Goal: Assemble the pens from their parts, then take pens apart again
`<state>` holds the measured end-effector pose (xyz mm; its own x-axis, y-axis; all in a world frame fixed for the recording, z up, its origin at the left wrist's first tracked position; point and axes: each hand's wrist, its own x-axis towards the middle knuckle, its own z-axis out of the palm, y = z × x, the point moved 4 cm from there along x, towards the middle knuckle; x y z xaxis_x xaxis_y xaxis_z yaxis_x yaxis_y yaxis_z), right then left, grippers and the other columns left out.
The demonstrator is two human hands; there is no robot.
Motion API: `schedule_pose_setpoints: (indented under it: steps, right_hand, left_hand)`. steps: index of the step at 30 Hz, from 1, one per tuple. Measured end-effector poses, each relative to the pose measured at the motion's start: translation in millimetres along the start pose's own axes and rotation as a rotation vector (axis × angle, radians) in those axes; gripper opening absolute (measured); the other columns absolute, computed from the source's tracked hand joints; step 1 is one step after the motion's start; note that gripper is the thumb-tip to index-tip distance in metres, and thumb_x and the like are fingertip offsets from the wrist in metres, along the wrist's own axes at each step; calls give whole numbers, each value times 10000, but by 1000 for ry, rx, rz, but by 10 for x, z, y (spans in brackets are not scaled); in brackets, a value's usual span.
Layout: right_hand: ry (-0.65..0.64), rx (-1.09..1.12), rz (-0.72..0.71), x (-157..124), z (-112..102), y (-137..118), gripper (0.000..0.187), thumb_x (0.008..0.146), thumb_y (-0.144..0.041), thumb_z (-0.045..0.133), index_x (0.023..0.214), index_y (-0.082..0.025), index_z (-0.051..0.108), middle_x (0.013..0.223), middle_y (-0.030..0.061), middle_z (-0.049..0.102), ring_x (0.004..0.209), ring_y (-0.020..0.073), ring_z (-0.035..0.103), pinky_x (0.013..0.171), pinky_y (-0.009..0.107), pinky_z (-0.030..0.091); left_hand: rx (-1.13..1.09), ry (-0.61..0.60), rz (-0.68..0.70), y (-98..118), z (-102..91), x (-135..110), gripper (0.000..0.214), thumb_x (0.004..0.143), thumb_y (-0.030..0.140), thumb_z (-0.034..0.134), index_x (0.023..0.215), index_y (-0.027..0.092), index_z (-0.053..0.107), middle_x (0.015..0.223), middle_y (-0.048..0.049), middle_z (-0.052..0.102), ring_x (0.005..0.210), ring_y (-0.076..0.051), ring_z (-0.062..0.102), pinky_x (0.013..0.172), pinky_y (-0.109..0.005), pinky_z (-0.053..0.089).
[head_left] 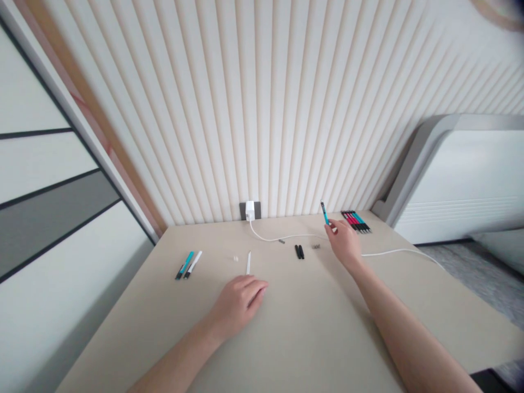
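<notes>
ribbed wall (282,109), beige table (295,333), right grip (344,243) pinching blue pen (325,213), left grip (236,303) unclear

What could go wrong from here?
The white cable runs behind the right hand in this view; it might snag if that hand lowers the blue pen. The thin white rods lie close by the left hand and could get nudged. The tiny grey parts by the black pieces lie loose and could scatter.

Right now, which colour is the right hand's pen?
The pen shows blue with dark markings, best in head view.
</notes>
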<state>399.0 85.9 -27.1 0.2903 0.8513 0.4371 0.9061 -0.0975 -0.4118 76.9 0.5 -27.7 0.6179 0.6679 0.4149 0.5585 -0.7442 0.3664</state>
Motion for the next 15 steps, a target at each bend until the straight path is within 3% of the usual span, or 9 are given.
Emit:
schedule_pose_setpoints:
  steps: [2, 7, 15]
  right_hand:
    - [-69, -253, 112, 140, 11, 285, 306, 941, -328, 440, 1111, -213, 667, 1063, 85, 665, 948, 202, 617, 771, 277, 434]
    - [-133, -385, 220, 313, 52, 730, 258, 909, -286, 493, 999, -175, 708, 1071, 139, 674, 963, 258, 638, 764, 313, 454]
    - [-199, -458, 304, 464, 235, 947, 272, 895, -227, 474, 1001, -135, 708, 1040, 172, 690, 986, 277, 648, 786, 336, 472]
  left_hand:
    - [19, 2, 14, -5, 1, -3, 195, 941, 179, 468, 994, 198, 655, 859, -26, 699, 795, -164, 637, 747, -286, 493]
    - [41, 7, 40, -14, 2, -9, 213, 941, 176, 469, 1070, 207, 636, 908, -25, 706, 833, -174, 646, 778, -310, 500]
    - [31, -24, 43, -19, 14, -4, 204, 942, 168, 470, 1051, 215, 636, 885, -17, 703, 815, -170, 641, 769, -308, 498]
